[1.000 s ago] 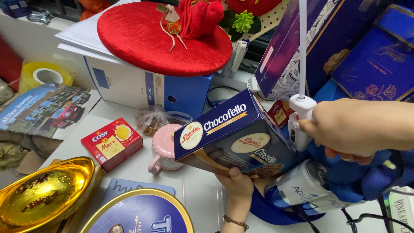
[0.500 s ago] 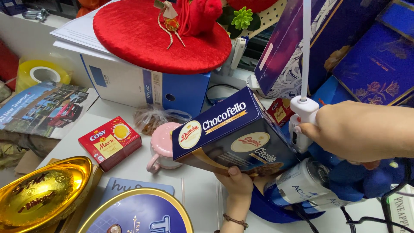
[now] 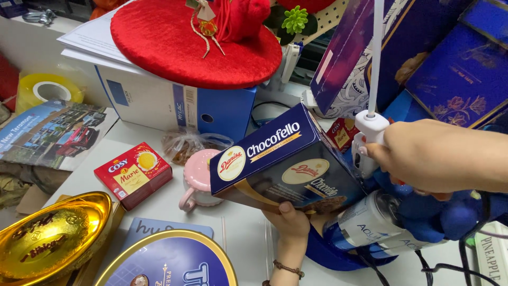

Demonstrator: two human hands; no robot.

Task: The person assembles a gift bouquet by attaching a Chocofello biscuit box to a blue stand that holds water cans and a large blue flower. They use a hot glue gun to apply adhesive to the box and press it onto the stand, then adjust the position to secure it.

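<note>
My left hand [image 3: 290, 225] grips the lower edge of a dark blue biscuit box [image 3: 283, 161] and holds it tilted above the white table [image 3: 243, 233]. My right hand [image 3: 439, 156] is closed around a small white device [image 3: 369, 139] with a white rod rising from it, pressed close to the box's right end. A plastic water bottle [image 3: 370, 220] lies just below the right hand on a blue bag.
A pink lidded cup [image 3: 197, 180] and a red biscuit box [image 3: 132, 173] stand left of the held box. A gold ingot ornament [image 3: 47, 235] and a round blue tin [image 3: 169, 265] sit at the front left. Behind are a red hat [image 3: 180, 42] on a blue binder and blue gift boxes [image 3: 455, 63].
The biscuit box and both hands have stayed almost in place; the view has shifted slightly, with everything a little lower in frame.
</note>
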